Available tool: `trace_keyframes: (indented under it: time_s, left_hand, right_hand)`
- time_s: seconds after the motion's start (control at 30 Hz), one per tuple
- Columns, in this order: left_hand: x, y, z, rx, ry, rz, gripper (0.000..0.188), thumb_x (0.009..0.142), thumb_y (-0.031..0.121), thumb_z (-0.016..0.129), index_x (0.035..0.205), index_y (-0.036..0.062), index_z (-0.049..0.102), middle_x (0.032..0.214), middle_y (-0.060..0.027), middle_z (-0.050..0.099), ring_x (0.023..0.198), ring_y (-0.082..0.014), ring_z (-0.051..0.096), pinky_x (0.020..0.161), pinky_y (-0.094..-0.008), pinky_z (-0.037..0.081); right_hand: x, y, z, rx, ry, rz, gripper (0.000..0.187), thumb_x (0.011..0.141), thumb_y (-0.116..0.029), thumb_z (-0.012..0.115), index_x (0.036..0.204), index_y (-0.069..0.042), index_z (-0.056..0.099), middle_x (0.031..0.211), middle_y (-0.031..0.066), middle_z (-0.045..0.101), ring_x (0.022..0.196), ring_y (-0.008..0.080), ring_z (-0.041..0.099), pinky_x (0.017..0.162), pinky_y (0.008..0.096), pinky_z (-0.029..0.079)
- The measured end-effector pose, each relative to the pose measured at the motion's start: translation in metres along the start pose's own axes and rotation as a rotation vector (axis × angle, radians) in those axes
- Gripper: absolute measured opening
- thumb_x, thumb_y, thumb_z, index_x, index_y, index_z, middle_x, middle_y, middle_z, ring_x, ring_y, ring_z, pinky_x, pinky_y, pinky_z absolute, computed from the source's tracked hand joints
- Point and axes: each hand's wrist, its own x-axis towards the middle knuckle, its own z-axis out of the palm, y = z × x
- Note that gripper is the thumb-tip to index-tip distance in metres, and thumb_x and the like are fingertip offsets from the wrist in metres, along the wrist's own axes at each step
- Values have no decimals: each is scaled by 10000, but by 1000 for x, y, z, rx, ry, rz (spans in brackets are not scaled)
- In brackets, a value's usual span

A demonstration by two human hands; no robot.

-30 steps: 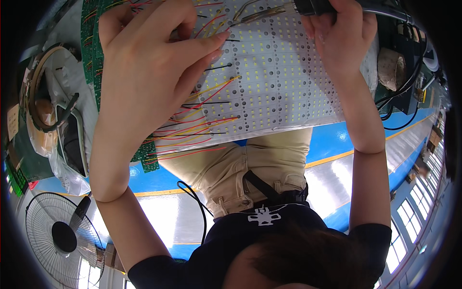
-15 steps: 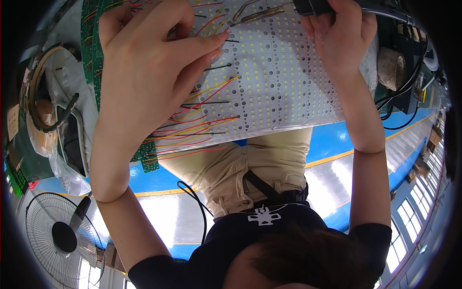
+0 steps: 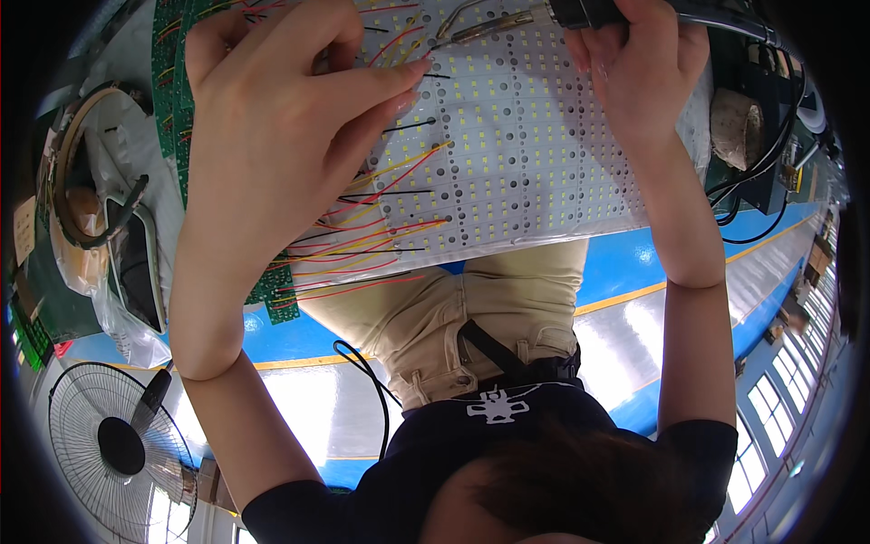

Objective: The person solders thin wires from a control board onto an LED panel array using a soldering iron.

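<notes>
My left hand (image 3: 272, 118) is closed in a pinch on a thin wire, thumb and forefinger meeting just left of the soldering iron's tip. In my right hand (image 3: 648, 82) is the soldering iron (image 3: 498, 26), held by its black handle, with a thin bent metal tube beside its shaft. Its tip points left and comes down close to my left fingertips; whether it touches the wire I cannot tell. Under both hands lies a white panel (image 3: 553, 163) with rows of small yellow LEDs and round holes. Red, yellow and black wires (image 3: 399, 166) run over its left part from green circuit boards (image 3: 283, 304).
A black cable (image 3: 725, 23) trails from the iron to the right, near a dark box (image 3: 757, 100) and a roundish pale block (image 3: 736, 129). At the left are a ring-shaped hoop (image 3: 63, 172) and clear plastic wrap (image 3: 118, 317). A fan (image 3: 120, 446) stands at the lower left.
My right hand and the soldering iron have shifted very slightly left. My left hand keeps its place and its pinch.
</notes>
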Motion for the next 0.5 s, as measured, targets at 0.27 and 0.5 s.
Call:
trace_keyframes:
  time_s: [0.27, 0.5]
  left_hand:
    - [-1, 0, -1, 4, -6, -5, 242, 817, 223, 818, 1057, 256, 819, 906, 39, 523, 736, -136, 545, 896, -426, 362]
    - [0, 0, -1, 0, -6, -3, 245, 815, 225, 817, 1059, 250, 820, 904, 36, 522, 736, -139, 540, 893, -418, 355]
  right_hand:
    - [0, 0, 0, -67, 43, 35, 196, 976, -94, 586, 836, -39, 460, 494, 2, 400, 356, 100, 352, 356, 271, 360]
    - [1, 0, -1, -1, 6, 12, 209, 981, -99, 582, 822, -48, 457, 486, 3, 392, 344, 106, 342, 346, 275, 358]
